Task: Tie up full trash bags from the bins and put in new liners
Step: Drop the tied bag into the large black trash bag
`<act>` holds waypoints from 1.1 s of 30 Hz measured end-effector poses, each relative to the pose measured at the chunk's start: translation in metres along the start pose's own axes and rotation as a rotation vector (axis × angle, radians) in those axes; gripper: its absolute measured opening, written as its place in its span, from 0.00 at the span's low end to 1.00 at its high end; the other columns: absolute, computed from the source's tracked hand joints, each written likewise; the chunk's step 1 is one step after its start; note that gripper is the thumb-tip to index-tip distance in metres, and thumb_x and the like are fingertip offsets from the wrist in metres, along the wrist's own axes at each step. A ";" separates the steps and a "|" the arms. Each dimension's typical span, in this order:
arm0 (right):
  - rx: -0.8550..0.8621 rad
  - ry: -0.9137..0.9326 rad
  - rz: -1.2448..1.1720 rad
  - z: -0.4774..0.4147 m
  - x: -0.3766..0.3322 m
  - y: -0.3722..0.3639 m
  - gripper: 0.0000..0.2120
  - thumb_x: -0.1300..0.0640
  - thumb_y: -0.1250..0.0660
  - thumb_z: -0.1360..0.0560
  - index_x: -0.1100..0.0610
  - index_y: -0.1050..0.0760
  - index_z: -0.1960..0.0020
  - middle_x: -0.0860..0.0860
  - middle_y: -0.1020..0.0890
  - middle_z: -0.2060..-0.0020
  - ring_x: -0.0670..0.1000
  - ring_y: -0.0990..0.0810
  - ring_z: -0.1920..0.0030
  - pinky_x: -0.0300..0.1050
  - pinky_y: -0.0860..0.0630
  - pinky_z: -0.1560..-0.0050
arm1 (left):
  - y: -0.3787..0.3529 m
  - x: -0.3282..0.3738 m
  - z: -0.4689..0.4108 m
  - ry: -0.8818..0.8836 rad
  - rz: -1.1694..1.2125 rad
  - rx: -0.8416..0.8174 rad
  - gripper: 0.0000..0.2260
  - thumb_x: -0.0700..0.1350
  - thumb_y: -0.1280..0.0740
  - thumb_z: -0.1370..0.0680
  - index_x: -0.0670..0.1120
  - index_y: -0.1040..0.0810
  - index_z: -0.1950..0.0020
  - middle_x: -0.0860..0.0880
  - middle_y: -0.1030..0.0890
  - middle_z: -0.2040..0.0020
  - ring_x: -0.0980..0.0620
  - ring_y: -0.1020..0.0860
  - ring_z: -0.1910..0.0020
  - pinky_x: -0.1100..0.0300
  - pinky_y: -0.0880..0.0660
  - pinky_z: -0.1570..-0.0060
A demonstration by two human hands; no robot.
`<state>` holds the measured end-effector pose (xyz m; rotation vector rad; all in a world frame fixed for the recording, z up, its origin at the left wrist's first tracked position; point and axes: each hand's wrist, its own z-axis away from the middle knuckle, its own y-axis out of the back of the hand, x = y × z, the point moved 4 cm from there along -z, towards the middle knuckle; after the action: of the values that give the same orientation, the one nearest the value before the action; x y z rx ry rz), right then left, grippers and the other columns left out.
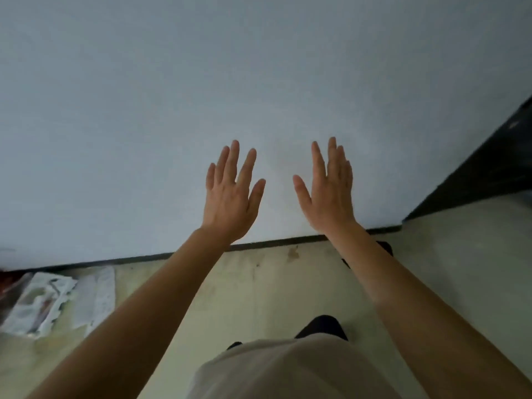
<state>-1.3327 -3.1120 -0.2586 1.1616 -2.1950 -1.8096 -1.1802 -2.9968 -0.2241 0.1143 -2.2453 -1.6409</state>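
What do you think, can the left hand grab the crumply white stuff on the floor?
Probably not yet. The left hand is held up open before the wall, while the crumpled white pile lies on the floor. Nothing blocks it, but the person would likely have to bend down.

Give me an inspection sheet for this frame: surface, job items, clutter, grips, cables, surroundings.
surface: pale yellowish floor, stained, with a brown spot near the wall.
job's things: nothing seen; no bin or liner in view.
clutter: crumpled white sheeting on the floor at far left; cannot tell what it is.
grips: left hand and right hand both raised, fingers straight, holding nothing.
cables: nothing seen.
surroundings: plain pale blue-grey wall with a thin dark skirting strip at its foot; dark panel at the right edge.
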 end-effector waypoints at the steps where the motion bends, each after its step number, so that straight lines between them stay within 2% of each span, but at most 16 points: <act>1: -0.009 0.067 -0.013 -0.004 -0.046 -0.007 0.33 0.39 0.50 0.18 0.52 0.56 0.19 0.57 0.57 0.20 0.59 0.57 0.21 0.58 0.55 0.22 | 0.029 -0.034 0.018 0.025 -0.044 0.042 0.26 0.57 0.51 0.16 0.50 0.50 0.20 0.44 0.53 0.19 0.44 0.55 0.21 0.42 0.52 0.24; 4: -0.039 0.273 -0.112 -0.005 -0.193 -0.033 0.33 0.40 0.50 0.18 0.51 0.58 0.19 0.57 0.58 0.20 0.58 0.59 0.21 0.58 0.56 0.22 | 0.117 -0.146 0.092 0.182 -0.137 0.162 0.26 0.57 0.50 0.16 0.49 0.49 0.20 0.44 0.52 0.19 0.44 0.54 0.21 0.41 0.51 0.24; 8: -0.126 0.661 -0.237 0.039 -0.397 -0.079 0.33 0.42 0.47 0.18 0.52 0.57 0.19 0.58 0.59 0.20 0.58 0.60 0.21 0.58 0.57 0.22 | 0.226 -0.283 0.248 0.552 -0.285 0.303 0.27 0.57 0.50 0.16 0.49 0.47 0.20 0.44 0.51 0.19 0.44 0.54 0.21 0.41 0.50 0.24; 11: -0.216 0.886 -0.314 0.092 -0.527 -0.106 0.34 0.43 0.45 0.18 0.54 0.56 0.19 0.59 0.58 0.21 0.59 0.60 0.21 0.60 0.55 0.22 | 0.289 -0.340 0.364 0.832 -0.353 0.372 0.27 0.59 0.51 0.17 0.49 0.47 0.20 0.44 0.51 0.19 0.45 0.54 0.21 0.40 0.49 0.24; 15: -0.272 1.197 -0.422 0.178 -0.676 -0.125 0.34 0.43 0.43 0.19 0.54 0.53 0.19 0.59 0.57 0.20 0.59 0.58 0.21 0.60 0.53 0.22 | 0.345 -0.379 0.491 1.102 -0.446 0.480 0.27 0.59 0.52 0.17 0.49 0.45 0.21 0.45 0.49 0.19 0.46 0.53 0.21 0.41 0.48 0.24; 18: -0.353 1.340 -0.486 0.238 -0.758 -0.139 0.35 0.42 0.43 0.19 0.52 0.54 0.19 0.58 0.57 0.20 0.58 0.58 0.20 0.60 0.53 0.22 | 0.361 -0.398 0.562 1.278 -0.484 0.538 0.27 0.59 0.52 0.17 0.49 0.44 0.21 0.45 0.48 0.19 0.45 0.51 0.21 0.43 0.46 0.24; 23: -0.444 1.491 -0.571 0.303 -0.854 -0.177 0.35 0.43 0.39 0.20 0.53 0.50 0.20 0.59 0.54 0.21 0.58 0.55 0.21 0.64 0.48 0.24 | 0.371 -0.437 0.633 1.457 -0.487 0.586 0.27 0.59 0.52 0.18 0.49 0.44 0.21 0.45 0.47 0.20 0.45 0.49 0.21 0.43 0.44 0.25; 33: -0.523 1.631 -0.717 0.352 -1.080 -0.227 0.36 0.40 0.43 0.20 0.51 0.55 0.20 0.58 0.57 0.21 0.58 0.58 0.21 0.63 0.51 0.23 | 0.468 -0.577 0.700 1.595 -0.695 0.543 0.27 0.60 0.52 0.18 0.50 0.46 0.20 0.46 0.49 0.19 0.45 0.49 0.21 0.42 0.43 0.26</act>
<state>-0.6241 -2.2043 -0.1352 2.1332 -0.3849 -0.6464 -0.8062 -2.0545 -0.1069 1.7299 -1.1926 -0.4752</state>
